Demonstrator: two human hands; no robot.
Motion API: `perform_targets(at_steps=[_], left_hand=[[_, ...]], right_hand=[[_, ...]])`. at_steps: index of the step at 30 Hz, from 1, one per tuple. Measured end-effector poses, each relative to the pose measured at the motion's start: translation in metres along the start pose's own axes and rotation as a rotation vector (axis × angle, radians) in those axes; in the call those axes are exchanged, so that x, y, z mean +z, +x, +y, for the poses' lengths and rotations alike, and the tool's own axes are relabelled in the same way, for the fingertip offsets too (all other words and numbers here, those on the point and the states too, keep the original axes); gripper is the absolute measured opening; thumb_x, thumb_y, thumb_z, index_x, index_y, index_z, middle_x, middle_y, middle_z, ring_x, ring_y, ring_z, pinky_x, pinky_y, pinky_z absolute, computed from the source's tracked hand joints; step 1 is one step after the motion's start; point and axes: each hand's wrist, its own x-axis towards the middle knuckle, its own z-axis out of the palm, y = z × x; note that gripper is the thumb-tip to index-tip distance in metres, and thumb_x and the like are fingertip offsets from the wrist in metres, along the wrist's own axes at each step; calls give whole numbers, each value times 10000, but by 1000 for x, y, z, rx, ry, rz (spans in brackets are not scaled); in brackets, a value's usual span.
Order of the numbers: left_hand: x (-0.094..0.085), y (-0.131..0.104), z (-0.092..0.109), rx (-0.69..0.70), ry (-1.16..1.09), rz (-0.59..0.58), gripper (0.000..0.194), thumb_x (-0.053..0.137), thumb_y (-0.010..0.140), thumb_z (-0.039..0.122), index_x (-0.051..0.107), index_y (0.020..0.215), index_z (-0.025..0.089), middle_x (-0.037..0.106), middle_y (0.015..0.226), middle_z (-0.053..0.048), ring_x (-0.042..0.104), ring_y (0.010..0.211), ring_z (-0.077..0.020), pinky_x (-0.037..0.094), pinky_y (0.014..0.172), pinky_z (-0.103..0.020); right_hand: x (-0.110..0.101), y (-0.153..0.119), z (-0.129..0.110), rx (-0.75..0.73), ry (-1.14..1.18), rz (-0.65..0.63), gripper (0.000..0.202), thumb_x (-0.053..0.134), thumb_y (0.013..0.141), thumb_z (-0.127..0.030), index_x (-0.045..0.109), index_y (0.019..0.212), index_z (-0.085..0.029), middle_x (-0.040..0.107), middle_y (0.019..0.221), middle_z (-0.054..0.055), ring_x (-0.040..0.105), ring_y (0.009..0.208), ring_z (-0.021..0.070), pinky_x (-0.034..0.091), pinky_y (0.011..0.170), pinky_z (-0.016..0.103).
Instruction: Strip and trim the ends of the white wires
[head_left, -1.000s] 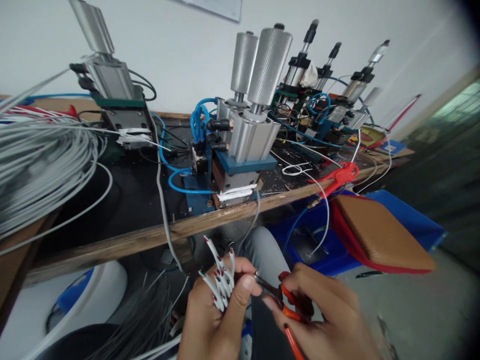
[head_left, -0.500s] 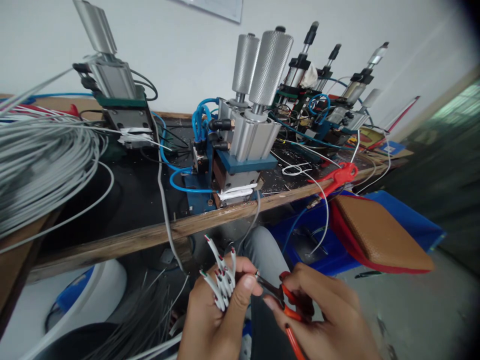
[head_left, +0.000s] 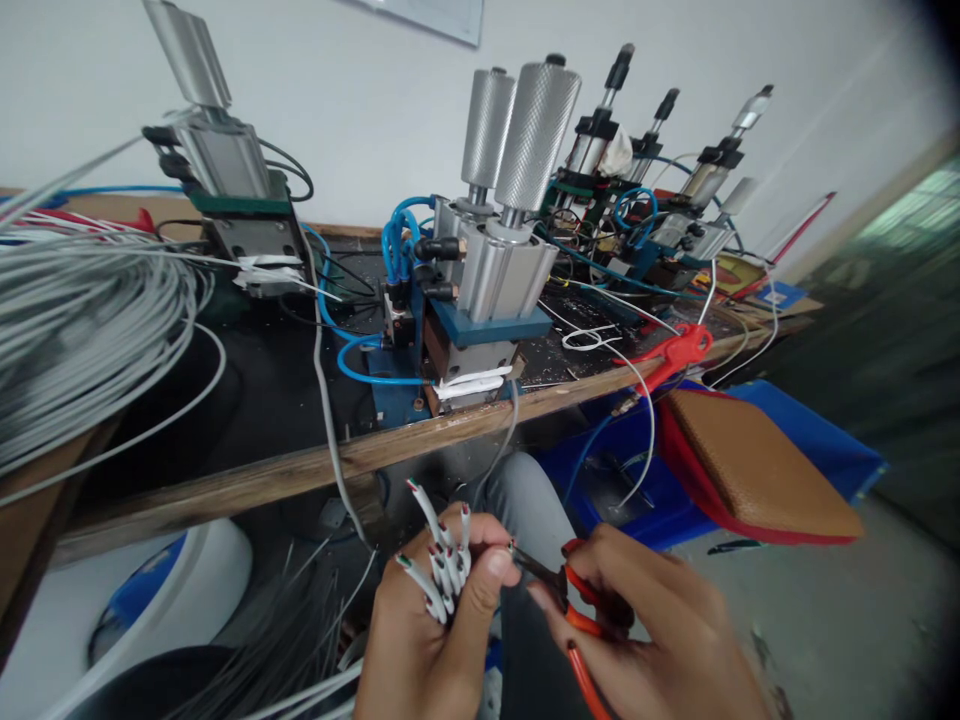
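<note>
My left hand [head_left: 442, 620] is closed around a bundle of white cables [head_left: 442, 565], whose cut ends point up and show small red and green cores. Its thumb and index finger pinch together at the right of the bundle. My right hand [head_left: 645, 630] grips orange-handled pliers or cutters [head_left: 585, 620]. Their dark jaws reach left to the left fingertips, where a tiny dark wire end shows. Whether the jaws are closed on it is too small to tell.
A wooden-edged bench [head_left: 300, 478] carries metal pneumatic machines [head_left: 502, 270] and a large coil of grey cable [head_left: 90, 330]. A red air gun [head_left: 675, 355] lies at its edge. Below are a blue bin [head_left: 810, 440], a brown-topped stool [head_left: 757, 465] and a white tub [head_left: 217, 580].
Both hands hold nearly the same pose. The bundle has shifted very slightly down and left, and the whole view has moved a little.
</note>
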Motion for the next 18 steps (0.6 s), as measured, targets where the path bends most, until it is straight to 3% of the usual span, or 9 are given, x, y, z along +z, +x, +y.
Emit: perform_targets(at_steps=[5, 12, 18], left_hand=[[-4, 4, -8, 93, 54, -100, 151, 637, 930, 266, 724, 807, 276, 675, 724, 43, 623, 625, -140, 465, 600, -228], [-2, 5, -11, 175, 66, -62, 165, 638, 905, 190, 708, 791, 287, 676, 731, 56, 615, 671, -155, 419, 659, -269], [1, 2, -13, 86, -23, -66, 157, 643, 927, 214, 735, 852, 317, 670, 748, 57, 627, 700, -163, 407, 704, -300]], right_hand=[[-7, 2, -3, 21, 2, -32, 220, 586, 975, -189, 499, 775, -220, 467, 611, -76, 434, 455, 76, 351, 440, 219], [-10, 5, -3, 59, 4, -75, 260, 606, 954, -185, 462, 744, -234, 400, 601, -91, 378, 461, 79, 326, 432, 224], [-7, 6, 2, -9, -31, -22, 187, 579, 965, -177, 518, 795, -222, 464, 616, -77, 436, 465, 84, 349, 452, 229]])
